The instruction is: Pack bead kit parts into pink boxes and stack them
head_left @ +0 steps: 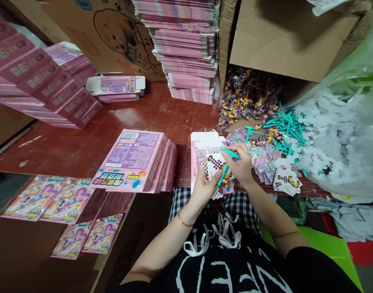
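My left hand (203,186) is closed on a printed pattern card (215,161), with white plastic mesh (204,166) showing behind it and a teal plastic stick (223,176) lying across it. A second teal plastic piece (231,153) is pinched in my right hand (240,163), touching the card's upper right. Beneath both hands lies an open pink box (198,142), partly covered. Small colourful packets show just under the card; my fingers hide part of them.
Closed pink boxes (131,158) lie stacked left of my hands. To the right are small sachets (267,162), teal sticks (285,126), bead bags (247,101), pattern cards (286,182) and a large bag of white mesh (332,134). Flattened boxes (189,57) rise behind.
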Demonstrator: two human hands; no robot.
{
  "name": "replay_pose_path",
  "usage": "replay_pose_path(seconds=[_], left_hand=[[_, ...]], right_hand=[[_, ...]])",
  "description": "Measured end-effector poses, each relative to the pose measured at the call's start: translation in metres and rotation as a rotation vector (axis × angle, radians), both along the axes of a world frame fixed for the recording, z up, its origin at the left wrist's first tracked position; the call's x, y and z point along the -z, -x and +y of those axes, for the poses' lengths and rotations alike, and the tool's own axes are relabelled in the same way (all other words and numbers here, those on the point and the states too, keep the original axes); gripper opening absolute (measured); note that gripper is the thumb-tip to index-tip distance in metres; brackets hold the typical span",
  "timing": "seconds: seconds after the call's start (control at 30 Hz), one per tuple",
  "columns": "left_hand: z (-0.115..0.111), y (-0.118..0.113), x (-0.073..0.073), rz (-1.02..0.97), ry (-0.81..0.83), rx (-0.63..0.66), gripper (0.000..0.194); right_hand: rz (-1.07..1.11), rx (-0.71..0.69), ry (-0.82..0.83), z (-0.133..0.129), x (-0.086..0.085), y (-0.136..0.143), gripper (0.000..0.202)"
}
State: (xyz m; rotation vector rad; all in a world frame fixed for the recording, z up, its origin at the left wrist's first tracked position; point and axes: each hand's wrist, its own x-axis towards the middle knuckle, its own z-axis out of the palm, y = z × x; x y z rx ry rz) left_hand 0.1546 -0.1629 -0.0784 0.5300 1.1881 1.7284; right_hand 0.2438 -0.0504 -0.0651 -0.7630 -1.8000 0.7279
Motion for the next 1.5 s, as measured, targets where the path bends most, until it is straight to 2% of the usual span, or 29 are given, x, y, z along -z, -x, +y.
replay_pose_path(seconds=[0.1,0.17,0.3,0.37,0.43,0.5,0.57,0.67,0.77,0.93,0.97,1.1,1.13,1.2,1.3,1.4,1.47,1.5], left_hand=[[0.004,0.007,-0.002,0.103,-0.036,0.032,0.063],[0.007,0.013,-0.004,0.135,-0.043,0.076,0.064],[0.01,0.028,-0.004,0.204,-0.046,0.18,0.068],[0.007,0.034,0.002,0.462,0.001,0.092,0.085],[0.001,0.036,0.013,0.837,0.089,-0.071,0.112],[-0.005,0.036,0.027,1.135,0.154,-0.145,0.13],[-0.009,0.033,0.041,1.272,0.168,-0.123,0.131],[-0.011,0.031,0.052,1.288,0.17,-0.111,0.127],[-0.01,0.03,0.054,1.246,0.185,-0.115,0.125],[-0.012,0.029,0.058,1.226,0.143,-0.112,0.118],[-0.013,0.029,0.059,1.22,0.137,-0.118,0.118],[-0.012,0.029,0.061,1.147,0.151,-0.131,0.118],[-0.011,0.029,0.061,1.128,0.158,-0.134,0.117],[-0.01,0.029,0.062,1.098,0.173,-0.131,0.114],[-0.009,0.03,0.064,1.058,0.188,-0.119,0.111],[-0.01,0.032,0.067,1.028,0.184,-0.104,0.11],[-0.01,0.032,0.068,0.999,0.181,-0.106,0.112],[-0.01,0.033,0.069,0.98,0.182,-0.112,0.113]], right_hand=[[-0.051,0.05,-0.039,0.001,-0.005,0.001,0.013],[-0.067,-0.02,0.001,0.005,-0.01,-0.001,0.02],[-0.186,-0.523,0.315,0.036,-0.015,0.005,0.052],[-0.187,-0.646,0.443,0.066,-0.01,0.018,0.054],[-0.057,-0.58,0.531,0.102,0.002,0.039,0.058],[0.085,-0.429,0.567,0.138,0.017,0.062,0.064],[0.089,-0.334,0.552,0.164,0.033,0.08,0.066],[-0.067,-0.385,0.518,0.18,0.053,0.089,0.064],[-0.146,-0.468,0.471,0.178,0.062,0.078,0.062],[-0.118,-0.412,0.439,0.171,0.059,0.071,0.058],[-0.166,-0.46,0.43,0.167,0.057,0.074,0.058],[-0.492,-0.819,0.307,0.147,0.046,0.084,0.052],[-0.547,-0.852,0.263,0.142,0.044,0.084,0.05],[-0.619,-0.816,0.183,0.132,0.039,0.08,0.054],[-0.743,-0.641,0.092,0.115,0.036,0.068,0.061],[-0.835,-0.568,-0.009,0.098,0.036,0.053,0.057],[-0.738,-0.511,-0.024,0.09,0.04,0.041,0.049],[-0.637,-0.437,0.001,0.087,0.044,0.034,0.047]])
